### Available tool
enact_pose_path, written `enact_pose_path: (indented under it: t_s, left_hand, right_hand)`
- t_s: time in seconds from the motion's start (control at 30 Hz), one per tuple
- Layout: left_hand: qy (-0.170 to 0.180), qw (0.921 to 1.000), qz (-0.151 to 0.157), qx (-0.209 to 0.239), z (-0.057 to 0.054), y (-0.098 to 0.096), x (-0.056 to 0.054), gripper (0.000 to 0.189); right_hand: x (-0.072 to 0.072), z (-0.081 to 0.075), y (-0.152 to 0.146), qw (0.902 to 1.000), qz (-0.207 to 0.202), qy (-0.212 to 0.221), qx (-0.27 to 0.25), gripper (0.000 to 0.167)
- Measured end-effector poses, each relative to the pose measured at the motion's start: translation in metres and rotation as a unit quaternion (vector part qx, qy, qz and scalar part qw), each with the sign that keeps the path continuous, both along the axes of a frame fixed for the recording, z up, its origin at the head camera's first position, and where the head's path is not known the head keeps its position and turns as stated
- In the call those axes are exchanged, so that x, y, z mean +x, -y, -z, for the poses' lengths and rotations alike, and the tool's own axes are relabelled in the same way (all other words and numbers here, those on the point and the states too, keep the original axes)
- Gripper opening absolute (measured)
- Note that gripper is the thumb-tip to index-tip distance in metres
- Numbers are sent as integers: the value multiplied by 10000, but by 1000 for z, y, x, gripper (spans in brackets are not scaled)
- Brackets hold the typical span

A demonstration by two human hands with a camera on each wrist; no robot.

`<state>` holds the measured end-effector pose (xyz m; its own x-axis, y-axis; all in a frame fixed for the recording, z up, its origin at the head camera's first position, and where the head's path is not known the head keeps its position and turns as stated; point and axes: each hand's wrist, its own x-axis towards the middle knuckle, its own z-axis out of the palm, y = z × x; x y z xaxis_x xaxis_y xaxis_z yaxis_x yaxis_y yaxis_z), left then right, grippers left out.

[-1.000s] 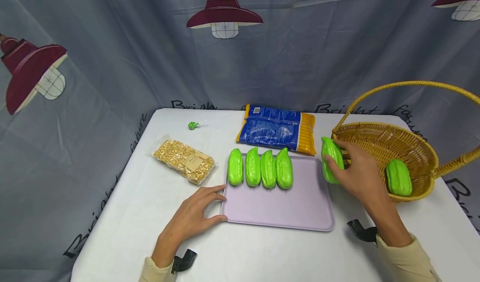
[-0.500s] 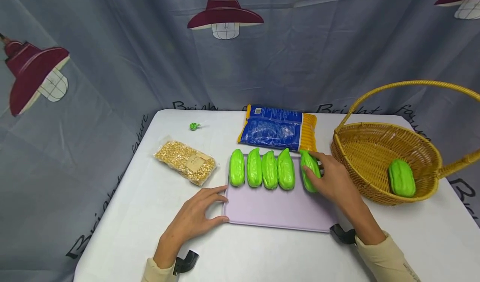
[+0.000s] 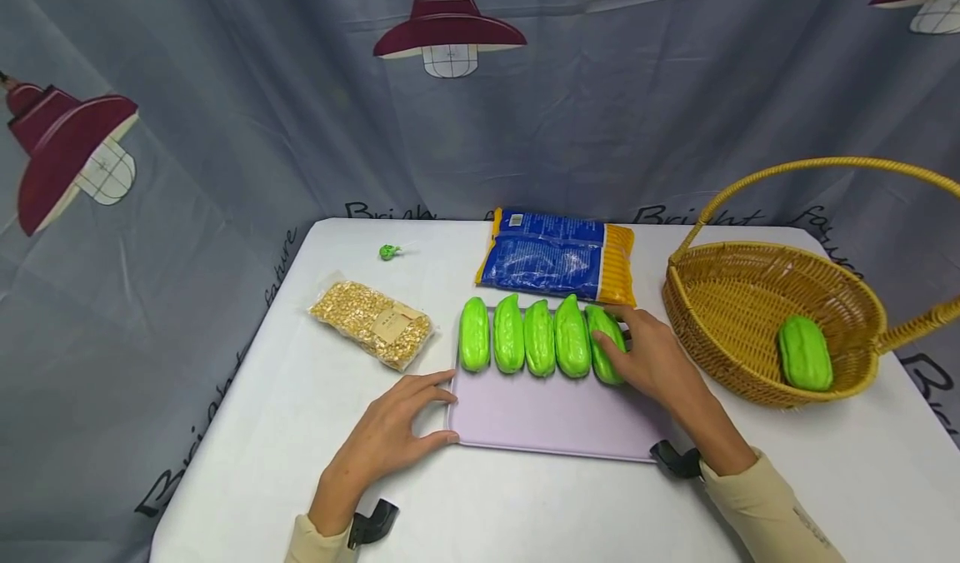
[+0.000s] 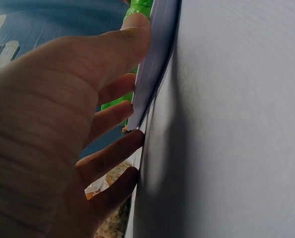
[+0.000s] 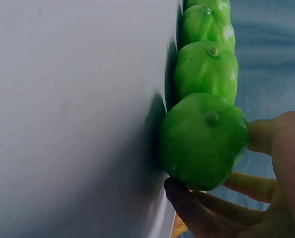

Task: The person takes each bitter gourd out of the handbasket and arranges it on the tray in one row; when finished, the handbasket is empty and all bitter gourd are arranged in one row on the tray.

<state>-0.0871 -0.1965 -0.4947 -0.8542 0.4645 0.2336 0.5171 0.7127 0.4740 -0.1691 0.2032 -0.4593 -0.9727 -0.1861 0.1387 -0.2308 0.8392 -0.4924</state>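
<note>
On a pale lilac tray (image 3: 525, 417) lies a row of several bright green, ridged, gourd-like vegetables (image 3: 508, 335), side by side along the far edge. My right hand (image 3: 654, 353) holds the rightmost green gourd (image 3: 606, 353), thumb on its left and fingers on its far right side. In the right wrist view this gourd (image 5: 202, 141) stands close behind its neighbour (image 5: 206, 69). My left hand (image 3: 386, 425) rests at the tray's left side, fingers spread. In the left wrist view the thumb and fingertips touch or nearly touch the tray edge (image 4: 152, 64).
At the right stands a wicker basket (image 3: 720, 330) with a tall handle and one green gourd (image 3: 806, 353) inside. A blue and yellow packet (image 3: 555, 255) lies behind the tray. A clear bag of grain (image 3: 367, 317) and a small green item (image 3: 388, 252) lie at left.
My right hand has carried a green gourd leftward from the basket's rim to the tray and brought it up beside the others. My left hand stays at the tray's edge.
</note>
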Motion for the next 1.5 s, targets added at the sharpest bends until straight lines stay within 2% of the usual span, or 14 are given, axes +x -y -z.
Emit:
enact_pose_path:
  t_s: [0.27,0.57,0.77,1.03,1.2,1.3,1.43,1.5]
  left_hand:
    - [-34,10000,48,21,-1,0,-1,44]
    - [-2,10000,38,-3,-2,0,-3,44]
    - [1,10000,28,21,-1,1,-2,43]
    - [-16,10000,35,10,0,1,-2,44]
    - [5,10000,37,9,1,1,-1,44]
    - [1,10000,44,19,0,1,0,44]
    - [1,10000,44,46,0,1,0,44]
    - [9,10000,44,55,1,1,0,44]
  right_hand:
    - [0,0,1,9996,60,286,54,55]
    - [0,2,0,9999,-16,122,-23,54]
    - [0,0,-1,9998,9,177,43,56]
    - [4,-18,-14,9998,-5,174,-113,55]
    - [8,-34,-26,9995,174,238,-145,56]
    - [11,-43,-38,9994,312,48,-124,54]
    - [15,-52,-60,9983,425,-407,-49,49]
    - [17,-54,-74,9974,536,-478,47,49]
